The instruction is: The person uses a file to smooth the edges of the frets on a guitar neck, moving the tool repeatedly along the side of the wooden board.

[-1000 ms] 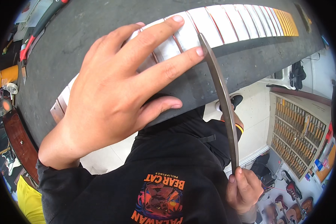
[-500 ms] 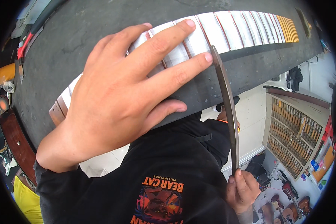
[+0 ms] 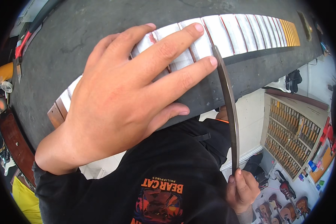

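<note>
A guitar neck [image 3: 242, 33] lies across the dark work surface, its fingerboard covered in white tape strips with the fret lines showing between them. Yellow-orange strips [image 3: 291, 33] cover its right end, and bare brown wood shows at the left end. My left hand [image 3: 115, 89] rests over the left half of the neck, fingers spread. In my right hand [image 3: 243, 190], low at the right, is one end of a long narrow metal file [image 3: 230, 108]. The file's far tip meets the neck's near edge at a fret line, beside my left fingertips.
The dark work surface [image 3: 78, 33] carries a red-and-black tool [image 3: 21, 46] at the far left and a brush-like piece [image 3: 305, 26] past the neck's right end. Below right stand a rack of small handled tools [image 3: 291, 134] and several guitars [image 3: 287, 212]. A brown case [image 3: 16, 143] is at left.
The neck, my left hand and the file tip appear slightly further right and lower in the picture. My right hand keeps its grip on the file, nearly in the same place.
</note>
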A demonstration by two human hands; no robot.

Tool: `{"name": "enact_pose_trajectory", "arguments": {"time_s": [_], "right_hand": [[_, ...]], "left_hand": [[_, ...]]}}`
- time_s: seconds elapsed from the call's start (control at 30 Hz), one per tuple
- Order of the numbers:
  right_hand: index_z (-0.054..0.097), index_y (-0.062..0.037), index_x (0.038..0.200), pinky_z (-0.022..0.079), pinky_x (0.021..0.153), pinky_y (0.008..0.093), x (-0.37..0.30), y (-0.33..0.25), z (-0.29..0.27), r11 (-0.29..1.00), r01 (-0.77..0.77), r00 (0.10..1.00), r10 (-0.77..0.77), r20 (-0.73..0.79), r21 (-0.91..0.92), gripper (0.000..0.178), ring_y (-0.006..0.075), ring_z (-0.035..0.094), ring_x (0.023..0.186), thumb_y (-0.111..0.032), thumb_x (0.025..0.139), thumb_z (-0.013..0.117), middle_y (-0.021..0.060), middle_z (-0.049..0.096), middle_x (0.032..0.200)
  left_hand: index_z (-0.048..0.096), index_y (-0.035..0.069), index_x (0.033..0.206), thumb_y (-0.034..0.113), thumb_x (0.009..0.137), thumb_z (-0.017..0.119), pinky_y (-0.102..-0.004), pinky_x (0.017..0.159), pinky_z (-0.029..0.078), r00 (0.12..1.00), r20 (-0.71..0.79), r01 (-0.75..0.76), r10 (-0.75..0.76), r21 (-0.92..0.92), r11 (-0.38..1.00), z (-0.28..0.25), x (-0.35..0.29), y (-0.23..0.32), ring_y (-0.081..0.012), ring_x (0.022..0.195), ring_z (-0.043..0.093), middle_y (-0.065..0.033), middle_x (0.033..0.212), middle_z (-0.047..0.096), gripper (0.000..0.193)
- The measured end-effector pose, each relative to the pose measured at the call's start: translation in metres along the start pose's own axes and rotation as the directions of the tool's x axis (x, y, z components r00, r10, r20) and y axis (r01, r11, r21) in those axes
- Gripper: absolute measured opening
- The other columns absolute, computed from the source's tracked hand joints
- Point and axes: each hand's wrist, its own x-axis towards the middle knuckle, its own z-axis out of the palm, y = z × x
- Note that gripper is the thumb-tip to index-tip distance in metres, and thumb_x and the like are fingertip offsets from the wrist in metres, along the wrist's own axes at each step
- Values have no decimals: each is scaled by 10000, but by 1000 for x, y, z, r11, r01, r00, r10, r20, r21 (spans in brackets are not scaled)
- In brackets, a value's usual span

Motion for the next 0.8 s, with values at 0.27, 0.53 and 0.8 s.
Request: {"name": "enact_pose_trajectory", "arguments": {"time_s": [0.27, 0.53, 0.8], "right_hand": [[648, -19, 1289, 522, 559, 277, 105, -22, 14, 995, 53, 997, -58, -57, -83, 569, 200, 619, 586, 113, 738, 700, 97, 619, 762], [661, -12, 1256, 517, 559, 271, 70, -9, 15, 998, 35, 997, -38, -66, -51, 546, 202, 629, 595, 128, 731, 710, 115, 628, 779], [666, -16, 1241, 519, 530, 289, 22, -5, 12, 996, 46, 995, -52, -82, -70, 527, 221, 637, 574, 121, 733, 701, 129, 634, 764]], "left_hand": [[650, 197, 1306, 306, 604, 825, -454, 982, 471, 944, -221, -187, 243, 246, 951, 27, -7, -26, -360, 1141, 571, -89, 1454, 529, 732], [660, 183, 1293, 420, 651, 775, -452, 977, 472, 991, -107, -75, 77, 25, 997, -3, 3, 4, -360, 1118, 581, -93, 1439, 543, 694], [661, 187, 1292, 422, 641, 781, -457, 978, 475, 997, -60, -43, 42, -3, 999, -5, 2, 8, -359, 1116, 583, -93, 1436, 545, 702]]}}
